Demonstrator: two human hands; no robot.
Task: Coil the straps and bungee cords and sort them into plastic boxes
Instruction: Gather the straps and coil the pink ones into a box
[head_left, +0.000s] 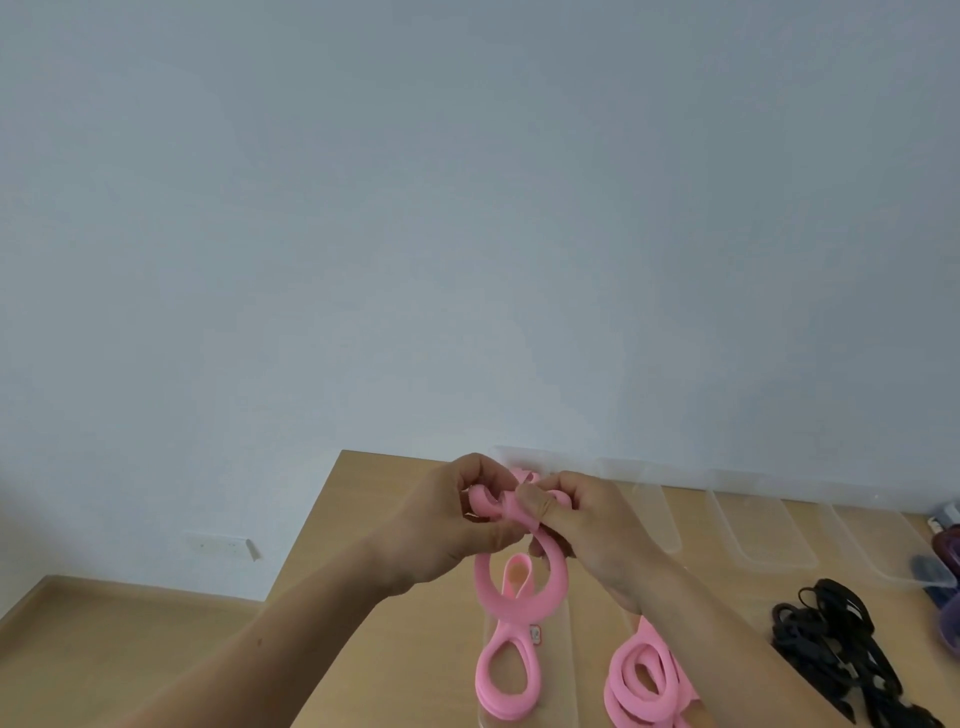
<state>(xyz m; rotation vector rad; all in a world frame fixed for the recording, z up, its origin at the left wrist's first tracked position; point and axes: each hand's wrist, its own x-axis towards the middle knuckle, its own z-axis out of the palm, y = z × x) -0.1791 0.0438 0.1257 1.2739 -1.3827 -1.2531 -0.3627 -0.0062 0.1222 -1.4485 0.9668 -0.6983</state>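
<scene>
Both my hands hold a pink strap (519, 587) above the wooden table (374, 519). My left hand (457, 525) grips a rolled end of it, fingers curled. My right hand (587, 530) pinches the strap between thumb and fingers close beside the left. Loops of the strap hang down below my hands. A coiled pink strap (506, 675) lies in a clear plastic box (566, 649) near me. Another pink coil (644, 680) lies to its right. A heap of black cords (841, 644) lies on the table at right.
Several clear plastic boxes (758, 530) stand in a row along the table's far edge by the pale wall. Dark purple items (948, 545) sit at the far right edge. The table's left edge drops to a wooden floor (104, 639).
</scene>
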